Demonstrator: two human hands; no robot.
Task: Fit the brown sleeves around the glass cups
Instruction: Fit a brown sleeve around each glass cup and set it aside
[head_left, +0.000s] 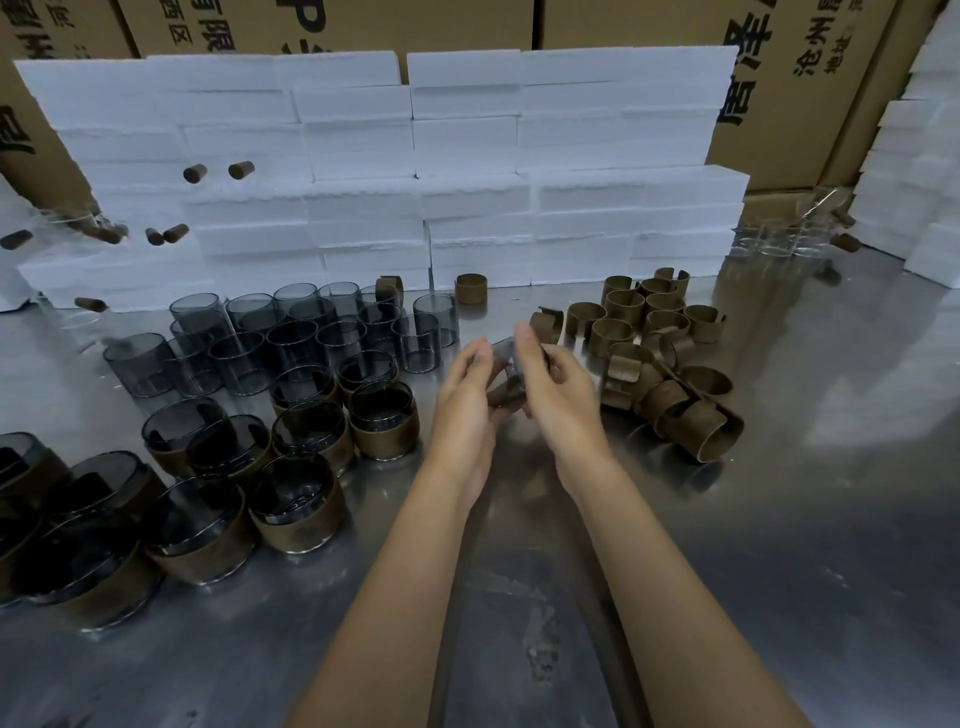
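Note:
A smoky glass cup (505, 353) with a brown sleeve (506, 391) round its lower part is held above the steel table between both hands. My left hand (464, 402) grips its left side and my right hand (555, 387) curls round its right side, hiding most of it. Several bare smoky glass cups (291, 338) stand at centre left. Several cups with brown sleeves fitted (296, 501) stand at front left. A pile of loose brown sleeves (654, 358) lies to the right of my hands.
A wall of white foam boxes (389, 171) lines the back of the steel table (779, 519), with cardboard cartons (810, 93) behind. More foam blocks (924, 171) stack at the right. Clear glassware (779, 239) sits at back right. A single sleeve (470, 288) stands near the foam.

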